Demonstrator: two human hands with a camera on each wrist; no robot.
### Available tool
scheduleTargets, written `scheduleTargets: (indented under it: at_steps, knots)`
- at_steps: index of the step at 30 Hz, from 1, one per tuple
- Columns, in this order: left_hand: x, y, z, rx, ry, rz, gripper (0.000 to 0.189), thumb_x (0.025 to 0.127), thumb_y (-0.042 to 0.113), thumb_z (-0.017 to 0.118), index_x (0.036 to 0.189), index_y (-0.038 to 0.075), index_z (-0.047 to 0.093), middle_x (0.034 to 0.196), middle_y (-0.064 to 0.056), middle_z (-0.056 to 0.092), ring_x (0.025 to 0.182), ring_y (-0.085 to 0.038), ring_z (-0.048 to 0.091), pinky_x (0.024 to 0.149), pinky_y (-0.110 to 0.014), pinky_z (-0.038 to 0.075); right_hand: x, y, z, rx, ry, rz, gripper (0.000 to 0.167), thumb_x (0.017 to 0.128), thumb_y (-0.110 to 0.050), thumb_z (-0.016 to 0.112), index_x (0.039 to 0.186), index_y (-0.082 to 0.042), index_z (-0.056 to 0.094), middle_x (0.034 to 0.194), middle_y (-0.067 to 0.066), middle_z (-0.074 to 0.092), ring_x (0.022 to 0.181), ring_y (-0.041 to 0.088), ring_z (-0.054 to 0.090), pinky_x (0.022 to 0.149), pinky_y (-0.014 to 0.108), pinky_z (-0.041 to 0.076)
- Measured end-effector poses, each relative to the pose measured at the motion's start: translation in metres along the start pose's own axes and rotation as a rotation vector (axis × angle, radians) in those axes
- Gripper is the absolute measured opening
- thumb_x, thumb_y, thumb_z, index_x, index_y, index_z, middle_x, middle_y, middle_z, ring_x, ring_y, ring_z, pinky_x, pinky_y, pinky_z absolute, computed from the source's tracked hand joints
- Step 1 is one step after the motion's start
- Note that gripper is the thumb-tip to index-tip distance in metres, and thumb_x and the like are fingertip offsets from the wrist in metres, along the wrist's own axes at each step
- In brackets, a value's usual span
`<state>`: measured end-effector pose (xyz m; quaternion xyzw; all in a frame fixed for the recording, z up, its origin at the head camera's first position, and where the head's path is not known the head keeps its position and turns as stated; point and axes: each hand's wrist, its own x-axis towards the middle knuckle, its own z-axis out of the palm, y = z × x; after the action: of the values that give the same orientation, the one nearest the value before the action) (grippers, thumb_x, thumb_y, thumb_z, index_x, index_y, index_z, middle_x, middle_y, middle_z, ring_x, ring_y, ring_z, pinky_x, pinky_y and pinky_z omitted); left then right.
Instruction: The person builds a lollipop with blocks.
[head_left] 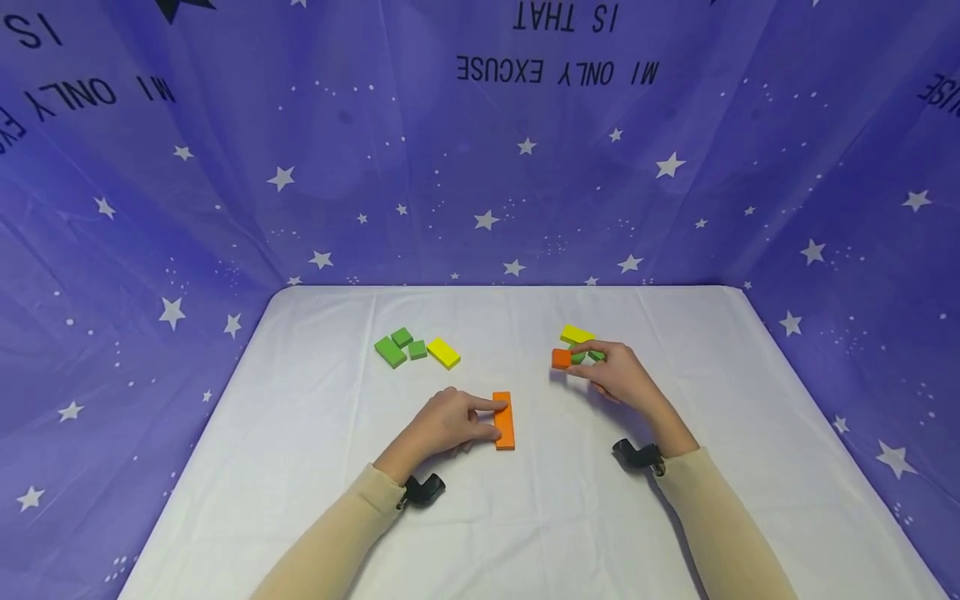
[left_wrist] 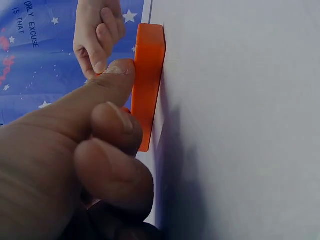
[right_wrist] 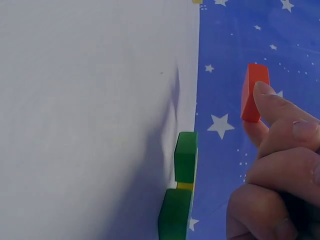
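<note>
I have the left hand (head_left: 450,419) with thumb and forefinger bent onto an orange bar (head_left: 505,422), gripping it by its left side near the centre of the head view; the other fingers are curled under. The right hand (head_left: 617,372) pinches a small orange block (head_left: 561,359) between thumb and finger, raised off the white table (head_left: 465,533). From those right fingertips the bar lies to the lower left, its long axis running up and down the frame, and the left hand is much the nearer to it. I see the left forearm slant in from the bottom edge towards upper right, the right one from lower right towards upper left. Close by the right fingers sit a yellow piece (head_left: 577,334) and two green pieces (right_wrist: 186,157); at upper left of the bar, a yellow block (head_left: 444,353) and three green blocks (head_left: 390,352)
</note>
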<state>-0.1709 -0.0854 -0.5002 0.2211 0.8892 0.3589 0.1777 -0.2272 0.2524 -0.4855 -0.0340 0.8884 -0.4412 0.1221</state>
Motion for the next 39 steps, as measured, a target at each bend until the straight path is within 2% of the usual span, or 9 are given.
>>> scheduleTargets:
  at_steps: [5, 12, 18, 23, 27, 32, 39]
  knots:
    - [-0.001, 0.003, 0.001, -0.003, -0.002, 0.012, 0.048, 0.091, 0.042, 0.083, 0.137, 0.035, 0.073, 0.045, 0.007, 0.053, 0.033, -0.008, 0.046, 0.043, -0.025, 0.037, 0.002, -0.008, 0.006, -0.002, -0.005, -0.001, 0.047, 0.088, -0.042, 0.085, 0.128, -0.019, 0.075, 0.049, -0.002, 0.048, 0.038, 0.013, 0.036, 0.04, 0.03, 0.036]
    - [0.002, 0.004, 0.006, 0.072, 0.004, 0.027, 0.049, 0.093, 0.048, 0.08, 0.14, 0.039, 0.07, 0.044, 0.012, 0.05, 0.032, -0.006, 0.046, 0.047, -0.026, 0.04, 0.005, -0.021, 0.016, -0.036, -0.002, -0.026, 0.045, 0.088, -0.042, 0.086, 0.128, -0.024, 0.076, 0.047, -0.003, 0.047, 0.038, 0.014, 0.035, 0.04, 0.029, 0.035]
    - [0.004, 0.007, 0.011, 0.082, 0.0, 0.039, 0.051, 0.094, 0.047, 0.078, 0.143, 0.035, 0.069, 0.045, 0.013, 0.05, 0.032, -0.006, 0.048, 0.048, -0.025, 0.041, 0.007, -0.028, 0.025, -0.03, -0.023, -0.034, 0.042, 0.088, -0.044, 0.085, 0.126, -0.027, 0.076, 0.048, -0.003, 0.046, 0.038, 0.015, 0.036, 0.041, 0.029, 0.036]
    - [0.004, 0.01, 0.011, 0.101, 0.002, 0.064, 0.05, 0.096, 0.048, 0.076, 0.144, 0.035, 0.068, 0.046, 0.013, 0.051, 0.033, -0.007, 0.049, 0.049, -0.025, 0.041, 0.008, -0.033, 0.032, -0.038, -0.035, -0.063, 0.041, 0.09, -0.041, 0.084, 0.126, -0.024, 0.077, 0.048, -0.002, 0.047, 0.039, 0.015, 0.038, 0.041, 0.028, 0.036]
    - [0.005, 0.011, 0.01, 0.141, 0.011, 0.087, 0.05, 0.098, 0.049, 0.073, 0.146, 0.035, 0.066, 0.046, 0.013, 0.049, 0.034, -0.008, 0.049, 0.052, -0.025, 0.041, 0.008, -0.037, 0.039, -0.033, -0.05, -0.051, 0.039, 0.09, -0.037, 0.084, 0.125, -0.022, 0.077, 0.049, -0.002, 0.047, 0.04, 0.015, 0.039, 0.042, 0.027, 0.036]
    - [0.006, 0.012, 0.013, 0.193, 0.031, 0.079, 0.05, 0.098, 0.051, 0.072, 0.146, 0.037, 0.066, 0.046, 0.014, 0.048, 0.036, -0.007, 0.049, 0.053, -0.025, 0.039, 0.007, -0.038, 0.048, -0.037, -0.062, -0.042, 0.036, 0.091, -0.036, 0.083, 0.124, -0.023, 0.078, 0.049, -0.002, 0.047, 0.04, 0.015, 0.039, 0.043, 0.026, 0.034]
    - [0.007, 0.013, 0.015, 0.214, 0.042, 0.067, 0.051, 0.098, 0.051, 0.072, 0.147, 0.038, 0.065, 0.047, 0.013, 0.049, 0.038, -0.009, 0.05, 0.051, -0.026, 0.038, 0.009, -0.034, 0.056, -0.068, -0.065, -0.033, 0.033, 0.091, -0.038, 0.083, 0.122, -0.025, 0.078, 0.049, -0.002, 0.047, 0.04, 0.014, 0.038, 0.042, 0.025, 0.034]
